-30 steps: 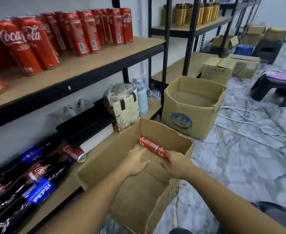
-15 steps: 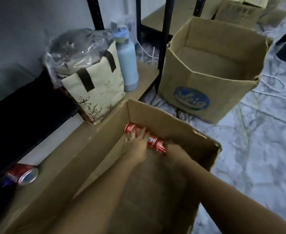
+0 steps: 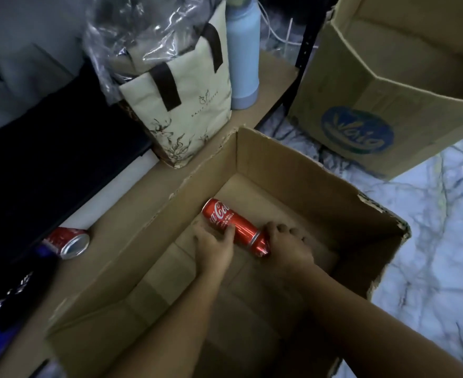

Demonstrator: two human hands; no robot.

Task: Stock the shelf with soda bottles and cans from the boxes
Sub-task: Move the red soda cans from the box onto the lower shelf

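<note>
- Lying on its side on the bottom of the open cardboard box (image 3: 293, 159), the Coca-Cola can (image 3: 225, 221) has its long axis on a diagonal. One end points up-left toward the shelf board (image 3: 132, 192), the other down-right toward the right hand.
- Past a silver rim at the down-right end there is a short red length, apparently a second can (image 3: 261, 245) butted end to end on the same axis. It is too covered to be certain.
- Left hand (image 3: 214, 246) — thumb across the Coca-Cola can's body, fingers bent at its near side, clamped on it.
- Right hand (image 3: 287, 246) — fingers curled over the second can, gripping it.
- On the shelf board another can (image 3: 68, 241) lies on its side, silver end toward the box. A tote bag (image 3: 192, 105) and a blue bottle (image 3: 242, 58) stand upright side by side.
- A larger box (image 3: 388, 110) with a blue logo stands on the marble floor (image 3: 443, 227), apart from the open box.
</note>
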